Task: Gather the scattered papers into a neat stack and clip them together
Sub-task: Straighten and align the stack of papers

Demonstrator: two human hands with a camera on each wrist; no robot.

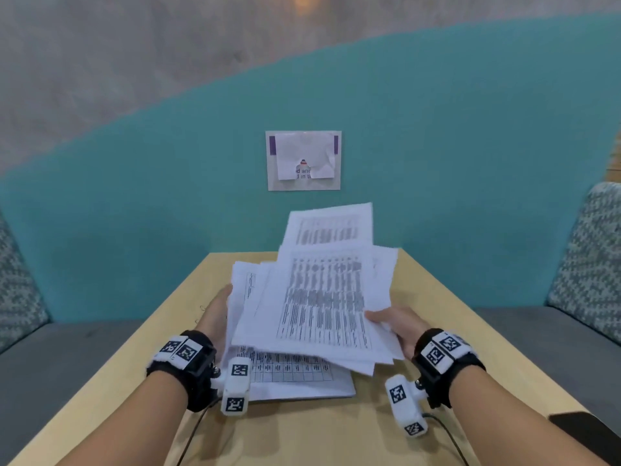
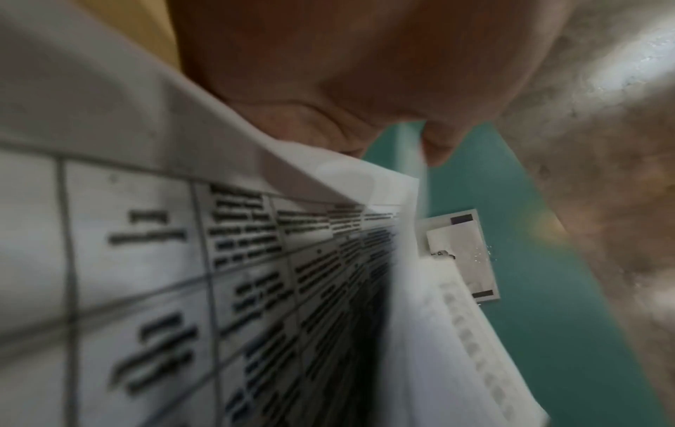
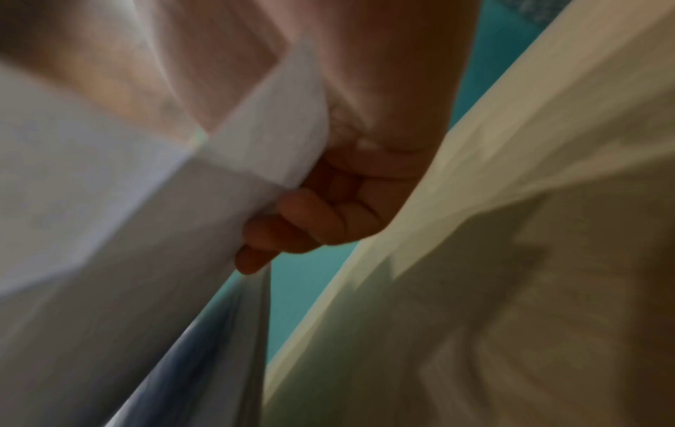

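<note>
A loose, uneven bundle of printed papers (image 1: 322,297) is lifted off the wooden table (image 1: 437,314), its sheets fanned at different angles. My left hand (image 1: 216,311) grips the bundle's left edge, with its fingers hidden behind the sheets. My right hand (image 1: 386,319) pinches the right edge, thumb on top. In the right wrist view the fingers (image 3: 321,213) curl under the papers (image 3: 109,202). The left wrist view shows my palm (image 2: 328,72) against the printed papers (image 2: 255,289). One more printed sheet (image 1: 302,381) lies flat on the table beneath the bundle. Two small wire clips (image 1: 201,309) lie left of my left hand.
A dark flat object (image 1: 584,428) sits at the table's right front edge. Cables (image 1: 195,435) trail from both wrists across the near table. Grey seats with patterned cushions (image 1: 591,257) flank the table. A paper notice (image 1: 304,159) hangs on the teal wall behind.
</note>
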